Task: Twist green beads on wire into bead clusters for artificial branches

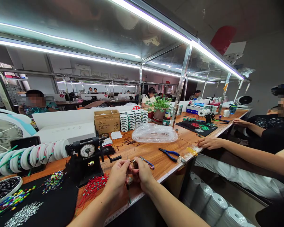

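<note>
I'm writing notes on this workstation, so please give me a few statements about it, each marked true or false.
1. The person's left hand and right hand are close together above the wooden bench. True.
2. The blue-handled pliers are in the person's right hand. False: the blue-handled pliers lie on the wooden bench.
3. Red cords lie beside the hand-crank winder. True.
4. The cardboard box stands right of the stacked white spools. False: the cardboard box stands to their left.
5. The potted plant stands behind the clear plastic bag. True.
</note>
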A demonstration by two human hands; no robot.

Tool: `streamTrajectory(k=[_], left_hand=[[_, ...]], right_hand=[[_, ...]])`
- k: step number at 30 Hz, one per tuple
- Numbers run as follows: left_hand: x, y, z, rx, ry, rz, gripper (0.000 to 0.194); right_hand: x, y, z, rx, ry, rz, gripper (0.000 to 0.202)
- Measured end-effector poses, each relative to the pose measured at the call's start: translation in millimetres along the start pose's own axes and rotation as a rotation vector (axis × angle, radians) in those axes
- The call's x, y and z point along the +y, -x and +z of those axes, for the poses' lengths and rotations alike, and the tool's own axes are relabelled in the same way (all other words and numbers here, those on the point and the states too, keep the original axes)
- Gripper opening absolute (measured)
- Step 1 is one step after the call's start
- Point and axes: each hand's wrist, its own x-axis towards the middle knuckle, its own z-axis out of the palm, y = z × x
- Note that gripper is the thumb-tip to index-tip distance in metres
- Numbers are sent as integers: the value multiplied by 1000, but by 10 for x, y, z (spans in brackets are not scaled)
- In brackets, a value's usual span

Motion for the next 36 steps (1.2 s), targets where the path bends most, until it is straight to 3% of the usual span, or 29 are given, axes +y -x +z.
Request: streamTrajectory(k=[8, 11, 13, 18, 21, 25, 27, 29, 30, 31, 33, 36], left_hand=[[-12, -17, -3, 3, -15, 8, 23], [10, 32, -17, 0, -38, 21, 25], [36, 92, -43, -6, -66, 49, 26], [139, 283, -141, -54, -163, 130, 26], [240, 402, -186, -102, -181, 85, 23], [379, 573, -247, -73, -190, 114, 23], [424, 656, -303, -26, -244, 179, 23], [450, 727, -392, -10, -279, 190, 25], [457, 757, -451, -6, -286, 181, 26], [461, 784, -519, 6, -296, 170, 26], [463, 838, -678, 57, -323, 142, 27], [466, 942, -937, 112, -300, 52, 30]], right_hand=[[66, 11, 11, 12, 76, -29, 43], [37, 4, -57, 82, 271, -126, 50], [-62, -43, -204, 175, 476, -229, 48], [-456, -242, -765, 351, 806, -334, 14], [-605, -235, -874, 358, 923, -357, 15], [-544, 92, -528, 186, 954, -443, 23], [-398, 342, -254, -73, 849, -434, 38], [-214, 575, -12, -458, 507, -290, 49], [-123, 669, 80, -560, 354, -207, 47], [-44, 742, 148, -606, 227, -132, 44], [61, 831, 221, -560, 155, -53, 39], [60, 864, 230, -476, 353, -33, 34]])
